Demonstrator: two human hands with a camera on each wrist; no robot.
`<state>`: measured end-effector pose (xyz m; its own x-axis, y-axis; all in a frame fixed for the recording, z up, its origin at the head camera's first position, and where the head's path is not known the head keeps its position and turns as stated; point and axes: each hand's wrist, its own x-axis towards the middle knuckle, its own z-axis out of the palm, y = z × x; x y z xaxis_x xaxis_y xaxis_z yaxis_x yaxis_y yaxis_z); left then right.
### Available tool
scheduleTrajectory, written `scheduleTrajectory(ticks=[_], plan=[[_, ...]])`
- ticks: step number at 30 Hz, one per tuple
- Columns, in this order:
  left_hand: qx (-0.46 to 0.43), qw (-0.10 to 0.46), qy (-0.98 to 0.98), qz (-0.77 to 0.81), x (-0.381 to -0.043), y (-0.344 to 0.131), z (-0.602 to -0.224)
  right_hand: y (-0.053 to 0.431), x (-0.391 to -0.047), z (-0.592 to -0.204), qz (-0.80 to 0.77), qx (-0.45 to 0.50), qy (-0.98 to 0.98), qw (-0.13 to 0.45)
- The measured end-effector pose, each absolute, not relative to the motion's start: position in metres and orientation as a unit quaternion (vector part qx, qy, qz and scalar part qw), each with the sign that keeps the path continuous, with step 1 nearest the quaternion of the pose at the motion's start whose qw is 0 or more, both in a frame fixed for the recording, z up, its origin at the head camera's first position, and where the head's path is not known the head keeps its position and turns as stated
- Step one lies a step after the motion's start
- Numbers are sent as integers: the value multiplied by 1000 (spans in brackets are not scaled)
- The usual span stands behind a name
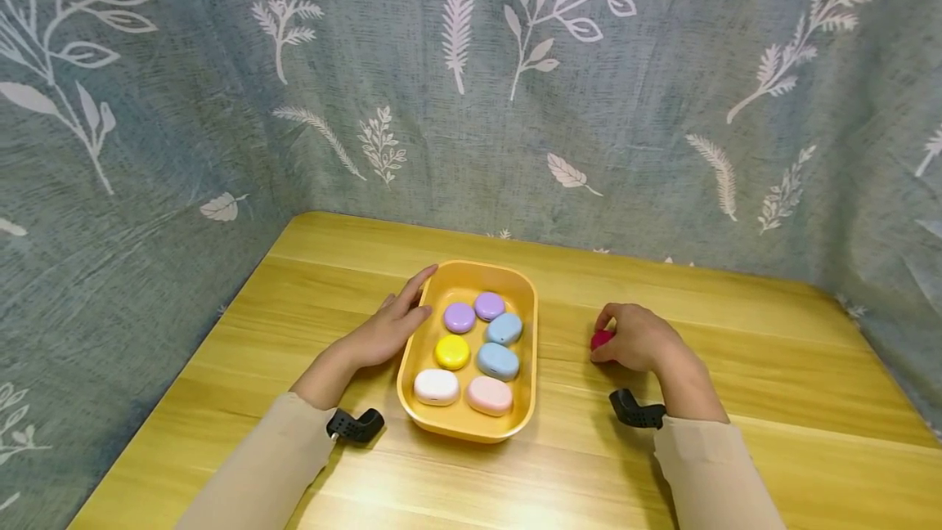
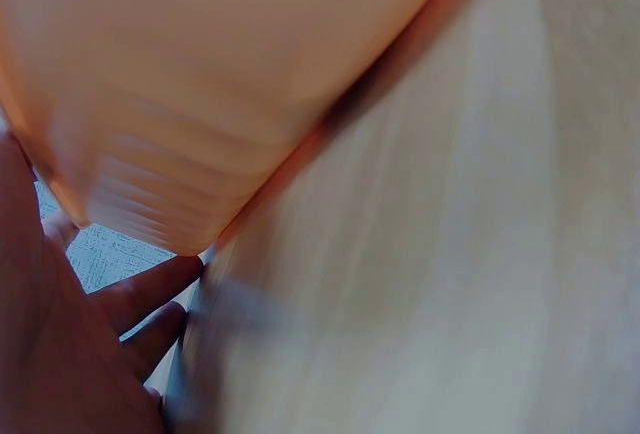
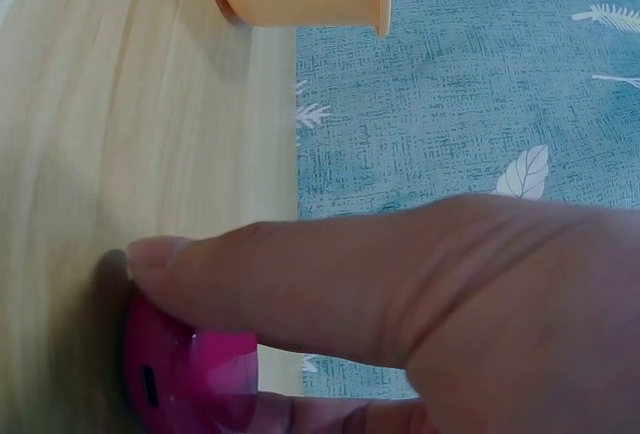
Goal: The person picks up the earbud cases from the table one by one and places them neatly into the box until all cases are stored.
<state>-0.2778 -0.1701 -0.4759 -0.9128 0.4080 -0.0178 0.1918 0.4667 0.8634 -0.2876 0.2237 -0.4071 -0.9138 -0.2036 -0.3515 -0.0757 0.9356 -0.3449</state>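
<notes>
My right hand (image 1: pixel 642 338) holds a magenta earbud charging case (image 3: pixel 190 369) close over the table, right of the tray. In the right wrist view the thumb lies along its upper edge, and a small dark slot shows on its side. My left hand (image 1: pixel 386 330) rests against the left side of a yellow-orange tray (image 1: pixel 533 334), thumb at the rim and fingers extended along the outer wall. Inside the tray sit two purple cases (image 1: pixel 459 317), a yellow case (image 1: pixel 452 352), two blue cases (image 1: pixel 498 361), a white case (image 1: pixel 437 387) and a pink case (image 1: pixel 489 396).
The wooden table (image 1: pixel 353 248) extends to both sides of the tray. Behind it and at the left hangs a blue-grey curtain (image 1: pixel 412 137) with white leaf prints. A black wrist mount (image 1: pixel 356 425) is on the left arm, and another (image 1: pixel 636 410) on the right.
</notes>
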Motion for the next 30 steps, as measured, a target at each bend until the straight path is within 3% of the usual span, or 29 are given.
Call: scheduleTrajectory(ticks=[14,30], plan=[[184,106,848,485,-277,-170,-475,222,-290,-406,-158,-85,967,181],[181,104,850,484,-275,-170,-474,216,-288,-401,-163,-116,974,106]])
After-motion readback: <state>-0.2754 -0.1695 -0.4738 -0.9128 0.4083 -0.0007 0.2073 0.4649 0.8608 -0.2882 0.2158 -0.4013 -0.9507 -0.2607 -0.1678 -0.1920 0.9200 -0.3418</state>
